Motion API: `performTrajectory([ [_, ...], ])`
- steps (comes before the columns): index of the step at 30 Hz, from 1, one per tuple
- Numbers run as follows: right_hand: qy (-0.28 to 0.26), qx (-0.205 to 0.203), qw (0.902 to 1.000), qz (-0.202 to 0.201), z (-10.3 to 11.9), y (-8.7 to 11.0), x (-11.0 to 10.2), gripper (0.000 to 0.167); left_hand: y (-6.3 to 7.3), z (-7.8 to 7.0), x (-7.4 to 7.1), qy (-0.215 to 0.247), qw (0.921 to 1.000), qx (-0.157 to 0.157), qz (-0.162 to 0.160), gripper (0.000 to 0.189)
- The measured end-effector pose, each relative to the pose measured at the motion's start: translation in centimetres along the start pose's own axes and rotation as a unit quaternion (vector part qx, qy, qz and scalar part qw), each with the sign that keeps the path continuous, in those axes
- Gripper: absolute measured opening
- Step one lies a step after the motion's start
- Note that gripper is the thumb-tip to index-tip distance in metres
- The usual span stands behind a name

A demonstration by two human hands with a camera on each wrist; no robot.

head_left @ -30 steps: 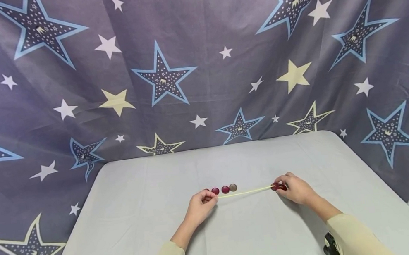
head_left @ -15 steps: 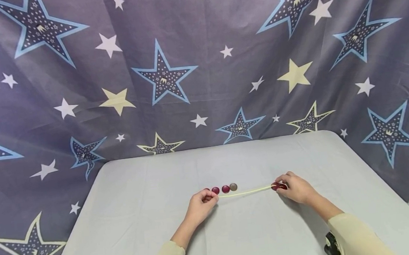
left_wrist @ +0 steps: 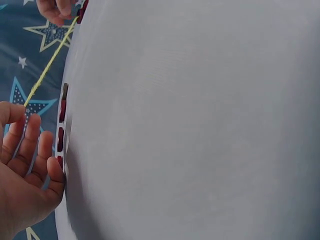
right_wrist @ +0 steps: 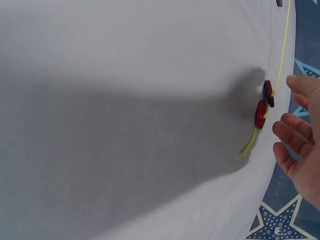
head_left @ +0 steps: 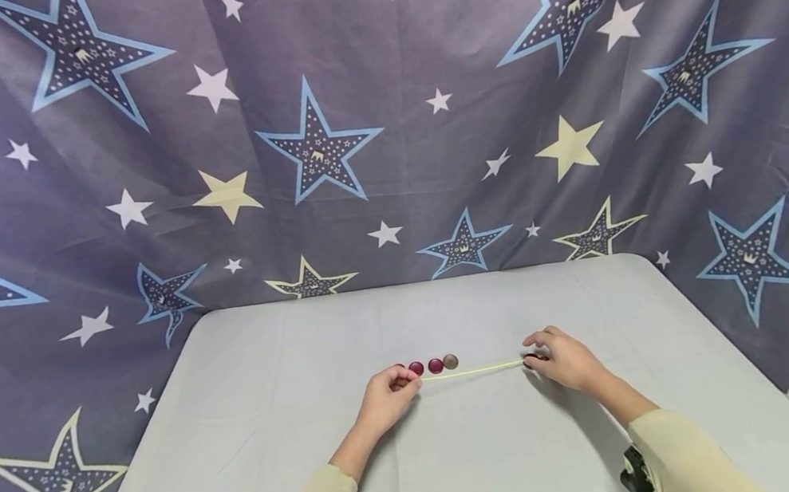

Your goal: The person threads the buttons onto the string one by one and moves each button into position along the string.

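Note:
A thin yellow cord [head_left: 473, 371] stretches between the two hands, close over the table. Its left end is pinched between thumb and forefinger of my left hand [head_left: 385, 399], the other fingers loosely bent. Two dark red button-like discs [right_wrist: 260, 115] sit on the cord's right part, and its loose tail [right_wrist: 247, 148] lies beyond them. Beside these discs, my right hand [head_left: 569, 361] has its fingers spread and relaxed; in the right wrist view they stand apart from the discs. Behind the left hand lie loose red discs [head_left: 436, 366], one of them partly hidden.
A brown disc [head_left: 451, 361] ends the loose row, against a red one. All of it lies on a white-covered table [head_left: 279, 450]. A purple-grey curtain with stars [head_left: 365, 105] hangs behind and at both sides. Dark devices [head_left: 638, 475] show at the cuffs.
My right hand has let go of the threaded discs; its forefinger has lifted and its fingers have spread. The left hand keeps its pinch on the cord, and the loose discs lie as before.

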State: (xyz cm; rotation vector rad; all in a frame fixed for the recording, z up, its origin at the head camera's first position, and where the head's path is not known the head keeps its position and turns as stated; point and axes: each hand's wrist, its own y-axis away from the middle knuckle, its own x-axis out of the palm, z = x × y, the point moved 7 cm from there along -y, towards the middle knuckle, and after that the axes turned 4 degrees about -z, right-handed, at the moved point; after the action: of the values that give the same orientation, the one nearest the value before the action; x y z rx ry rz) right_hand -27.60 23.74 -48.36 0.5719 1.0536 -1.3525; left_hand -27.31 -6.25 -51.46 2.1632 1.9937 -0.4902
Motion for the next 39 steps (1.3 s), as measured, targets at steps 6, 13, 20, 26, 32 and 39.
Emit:
performTrajectory([
  [6,-0.006,-0.006,1.0,0.0,1.0,-0.4,0.2,0.025,0.0,-0.1,0.0,-0.001,1.0,-0.002,0.001,0.01],
  [13,-0.011,-0.013,0.9998,0.008,1.9,-0.5,1.0,0.025,0.2,-0.2,0.1,0.002,1.0,-0.002,0.003,0.009],
  [20,-0.016,-0.033,0.9993,-0.001,3.1,-0.6,1.3,0.023,0.2,-0.2,0.2,0.002,1.0,0.001,0.005,0.009],
  [26,-0.021,-0.04,0.999,0.002,4.0,-0.7,1.4,0.023,0.2,-0.2,0.3,-0.003,1.0,0.004,0.006,0.01],
  [32,-0.032,-0.045,0.9983,0.018,5.1,-0.7,1.9,0.024,0.2,-0.1,0.3,-0.002,0.9999,0.006,0.009,0.011],
  [39,-0.046,-0.065,0.9965,0.023,6.5,-0.9,2.4,0.023,0.2,-0.1,0.5,-0.004,0.9999,0.007,0.01,0.01],
])
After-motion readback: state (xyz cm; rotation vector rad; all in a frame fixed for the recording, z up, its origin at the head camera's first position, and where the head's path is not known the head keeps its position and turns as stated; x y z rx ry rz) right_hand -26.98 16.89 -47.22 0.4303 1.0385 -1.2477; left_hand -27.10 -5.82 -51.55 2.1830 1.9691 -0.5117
